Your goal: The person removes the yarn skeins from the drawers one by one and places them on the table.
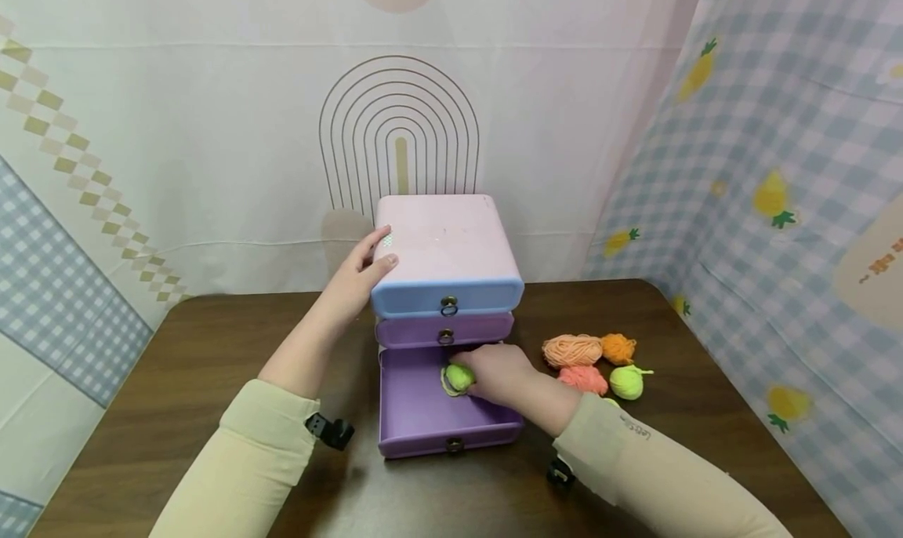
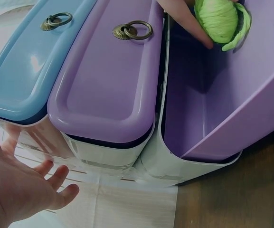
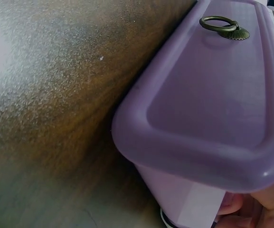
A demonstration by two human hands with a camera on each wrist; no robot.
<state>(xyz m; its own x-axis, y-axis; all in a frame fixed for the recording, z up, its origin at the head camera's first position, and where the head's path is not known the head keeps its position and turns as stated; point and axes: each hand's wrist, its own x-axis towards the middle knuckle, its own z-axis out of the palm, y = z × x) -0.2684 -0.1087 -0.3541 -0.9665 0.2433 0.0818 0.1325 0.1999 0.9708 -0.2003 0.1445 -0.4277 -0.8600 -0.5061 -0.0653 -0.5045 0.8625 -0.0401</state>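
Note:
A small chest of drawers (image 1: 444, 240) stands on the table with its bottom purple drawer (image 1: 416, 412) pulled out. My left hand (image 1: 356, 275) rests at the chest's upper left edge, fingers spread and loosely bent. Inside the open drawer, my right hand (image 1: 501, 373) pinches a bright green ball of yarn (image 1: 460, 377). A loose strand of that yarn curls beside the ball in the left wrist view. The right wrist view mostly holds the purple drawer front, with some fingers (image 3: 241, 209) showing beyond it.
Right of the chest lie a peach yarn skein (image 1: 573, 350), an orange ball (image 1: 618, 348), a coral skein (image 1: 584, 379) and another green ball (image 1: 626, 382). The blue drawer (image 1: 416, 299) and middle purple drawer (image 1: 409, 332) are closed. Patterned cloth (image 1: 600, 130) hangs behind the table.

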